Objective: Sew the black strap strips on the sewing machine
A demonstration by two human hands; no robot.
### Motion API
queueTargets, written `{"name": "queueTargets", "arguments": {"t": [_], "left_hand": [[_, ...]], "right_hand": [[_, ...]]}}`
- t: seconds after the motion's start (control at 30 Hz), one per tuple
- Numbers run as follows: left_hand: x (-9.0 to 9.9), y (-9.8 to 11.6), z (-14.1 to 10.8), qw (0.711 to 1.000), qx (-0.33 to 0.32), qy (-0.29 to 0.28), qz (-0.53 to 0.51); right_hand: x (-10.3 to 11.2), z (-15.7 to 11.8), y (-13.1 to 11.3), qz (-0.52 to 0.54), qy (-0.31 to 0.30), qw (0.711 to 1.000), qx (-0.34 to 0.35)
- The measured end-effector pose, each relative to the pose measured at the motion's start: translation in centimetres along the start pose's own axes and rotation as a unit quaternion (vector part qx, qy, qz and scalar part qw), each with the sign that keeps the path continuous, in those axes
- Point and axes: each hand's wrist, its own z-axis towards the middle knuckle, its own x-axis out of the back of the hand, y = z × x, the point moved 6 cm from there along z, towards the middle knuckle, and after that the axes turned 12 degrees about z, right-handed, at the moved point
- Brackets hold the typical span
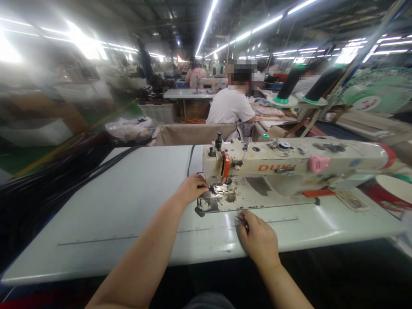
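Observation:
A cream sewing machine with orange lettering stands on a pale table. At the left of its needle area, my left hand is closed on the end of a thin black strip, beside the presser foot. My right hand rests near the table's front edge, just in front of the machine's stained bed plate. Its fingers are closed round small dark tweezers or snips, whose tips point left. A thin black cord curves over the table behind my left hand.
Long black strips hang over the table's left end. An orange-red piece and a small tray lie to the right under the machine arm. Beyond the table sits a person in white; thread cones and a green fan stand back right.

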Motion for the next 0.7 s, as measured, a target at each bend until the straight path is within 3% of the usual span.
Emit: {"name": "queueTargets", "arguments": {"t": [0.27, 0.43, 0.7], "left_hand": [[-0.4, 1.1, -2.7, 0.995, 0.094, -0.034, 0.002], [-1.2, 2.6, -4.4, 0.987, 0.160, -0.027, 0.009], [-2.1, 4.6, -5.2, 0.984, 0.174, 0.015, 0.047]], "right_hand": [[0.2, 0.2, -0.2, 0.004, 0.003, 1.000, 0.003], [0.2, 0.1, -0.3, 0.003, 0.008, 1.000, 0.004], [0.4, 0.2, -0.5, 0.010, 0.006, 1.000, -0.003]]}}
